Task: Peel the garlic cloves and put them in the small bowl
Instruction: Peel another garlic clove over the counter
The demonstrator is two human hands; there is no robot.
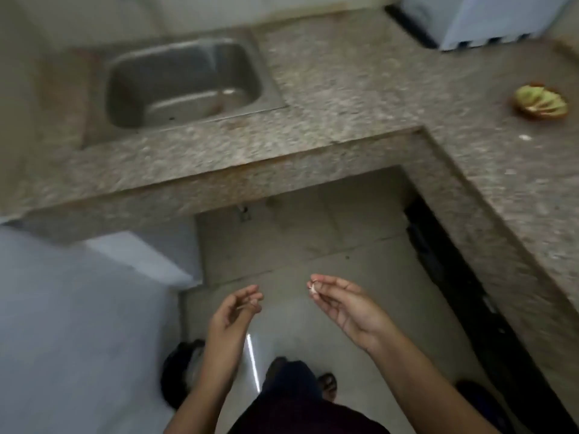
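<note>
My right hand (341, 303) pinches a small pale garlic clove (312, 288) between thumb and fingertips, held over the floor. To its left, my left hand (233, 311) has its fingers curled together; a thin pale sliver may sit at its fingertips, but the blur hides what it is. A small bowl (540, 103) with green and orange rim stands far right on the granite counter (344, 83), well away from both hands. A tiny white scrap (525, 137) lies on the counter just in front of the bowl.
A steel sink (183, 83) is set in the counter at the upper left. The counter runs in an L, with tiled floor (297, 239) below the hands. A white appliance (476, 20) stands at the top right, and a pale blue-white surface (78, 308) at the left.
</note>
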